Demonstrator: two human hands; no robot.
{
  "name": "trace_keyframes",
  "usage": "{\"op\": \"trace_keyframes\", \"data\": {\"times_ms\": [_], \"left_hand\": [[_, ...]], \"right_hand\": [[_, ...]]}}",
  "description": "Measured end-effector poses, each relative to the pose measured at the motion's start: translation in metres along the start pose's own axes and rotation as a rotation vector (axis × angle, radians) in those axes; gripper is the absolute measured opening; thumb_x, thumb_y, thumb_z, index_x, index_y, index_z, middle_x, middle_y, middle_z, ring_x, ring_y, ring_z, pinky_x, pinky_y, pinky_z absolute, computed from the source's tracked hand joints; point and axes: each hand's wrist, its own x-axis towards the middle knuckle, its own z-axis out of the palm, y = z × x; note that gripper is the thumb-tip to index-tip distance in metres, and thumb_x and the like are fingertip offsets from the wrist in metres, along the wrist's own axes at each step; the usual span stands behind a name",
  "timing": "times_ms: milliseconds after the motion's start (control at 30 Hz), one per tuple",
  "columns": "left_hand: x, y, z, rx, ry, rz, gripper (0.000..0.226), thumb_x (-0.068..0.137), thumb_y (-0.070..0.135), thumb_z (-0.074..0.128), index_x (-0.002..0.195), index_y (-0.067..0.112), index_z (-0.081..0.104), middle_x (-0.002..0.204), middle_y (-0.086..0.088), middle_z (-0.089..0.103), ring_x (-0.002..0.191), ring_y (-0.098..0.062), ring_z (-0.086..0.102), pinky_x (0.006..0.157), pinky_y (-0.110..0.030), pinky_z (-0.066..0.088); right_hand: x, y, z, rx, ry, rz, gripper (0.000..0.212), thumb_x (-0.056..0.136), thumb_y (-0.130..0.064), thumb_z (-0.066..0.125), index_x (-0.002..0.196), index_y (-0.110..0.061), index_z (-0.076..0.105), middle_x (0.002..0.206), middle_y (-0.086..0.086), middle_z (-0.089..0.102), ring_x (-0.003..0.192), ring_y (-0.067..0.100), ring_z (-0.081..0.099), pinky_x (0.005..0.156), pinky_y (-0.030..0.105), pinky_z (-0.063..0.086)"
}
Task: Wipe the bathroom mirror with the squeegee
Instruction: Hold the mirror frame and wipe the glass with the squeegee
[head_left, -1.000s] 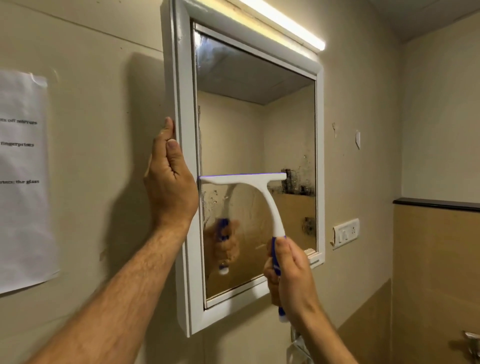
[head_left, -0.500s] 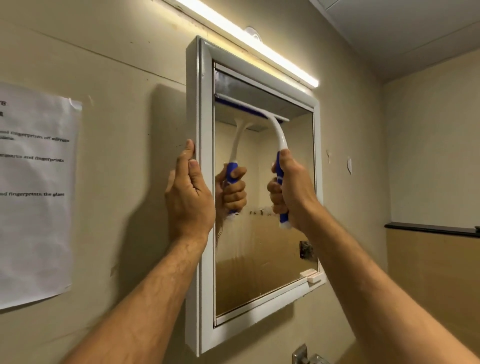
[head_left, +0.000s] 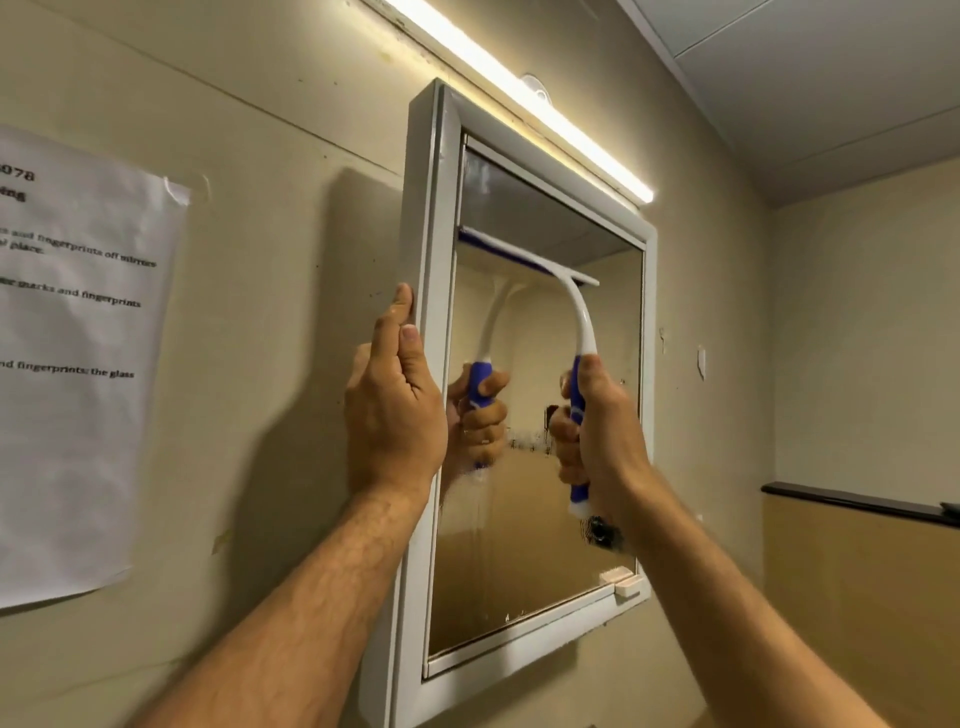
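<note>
A rectangular bathroom mirror in a thick white frame (head_left: 434, 218) hangs on a beige wall (head_left: 291, 156), seen from below and to its left. The right hand (head_left: 597, 441) has its fingers curled tight around the blue grip of a white plastic squeegee with a curved neck (head_left: 584, 325). The squeegee's long blade lies flat against the upper part of the glass, running from the frame's left inner edge towards the middle, tilted down to the right. Its handle hangs downward from the blade (the reflection shows the same grip and fingers doubled in the glass).

The left hand (head_left: 392, 410) holds the outer left edge of the frame, thumb on the frame's front face, fingers reaching up along its side towards the wall.

Below the blade the glass looks hazy, with faint streaks and a row of small dark specks near the middle. A small white catch (head_left: 626, 584) sits at the lower right corner of the frame.

A long lit tube lamp (head_left: 519, 88) runs along the wall just above the mirror. To the left, a white printed paper sheet (head_left: 78, 364) is stuck to the wall, well apart from the frame. A dark ledge (head_left: 852, 501) runs along the right-hand wall.
</note>
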Motion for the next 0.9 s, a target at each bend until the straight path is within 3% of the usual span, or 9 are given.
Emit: {"op": "trace_keyframes", "data": {"times_ms": [267,500,733,833,900], "left_hand": [[-0.001,0.001,-0.002,0.011,0.004,-0.006,0.040,0.103,0.039,0.027,0.142,0.038,0.039,0.123,0.001,0.058,0.077,0.018,0.043,0.054,0.005,0.035],[0.000,0.000,-0.003,0.009,0.016,0.008,0.038,0.104,0.038,0.029,0.140,0.040,0.040,0.123,-0.001,0.059,0.079,0.019,0.041,0.061,0.011,0.032],[-0.005,-0.001,-0.003,0.028,0.003,-0.004,0.040,0.103,0.040,0.025,0.142,0.041,0.037,0.126,0.000,0.057,0.078,0.022,0.039,0.058,0.012,0.031],[-0.009,-0.001,-0.004,0.036,0.000,-0.011,0.040,0.103,0.040,0.025,0.142,0.040,0.037,0.127,0.001,0.056,0.079,0.020,0.041,0.057,0.005,0.033],[-0.010,-0.003,-0.004,0.044,0.016,-0.002,0.039,0.104,0.039,0.026,0.141,0.040,0.039,0.126,0.000,0.057,0.089,0.013,0.045,0.066,0.003,0.028]], "right_hand": [[0.027,-0.041,0.002,0.056,0.036,0.033,0.043,0.098,-0.055,0.035,0.082,-0.017,0.046,0.055,-0.004,0.038,0.040,0.008,0.029,0.035,0.021,0.028],[-0.030,0.035,-0.014,0.016,-0.018,0.099,0.045,0.097,-0.057,0.034,0.079,-0.017,0.046,0.052,-0.003,0.038,0.041,0.012,0.028,0.041,0.023,0.025],[-0.015,0.007,-0.013,0.049,-0.004,0.093,0.044,0.098,-0.056,0.035,0.082,-0.017,0.048,0.053,-0.004,0.040,0.041,0.010,0.030,0.040,0.022,0.029],[-0.019,0.019,-0.009,0.041,-0.014,0.113,0.045,0.097,-0.058,0.034,0.082,-0.017,0.048,0.052,-0.005,0.040,0.041,0.011,0.029,0.042,0.022,0.027],[-0.039,0.042,-0.012,0.028,-0.025,0.115,0.046,0.097,-0.057,0.033,0.083,-0.015,0.049,0.051,-0.004,0.041,0.040,0.011,0.030,0.041,0.023,0.026]]}}
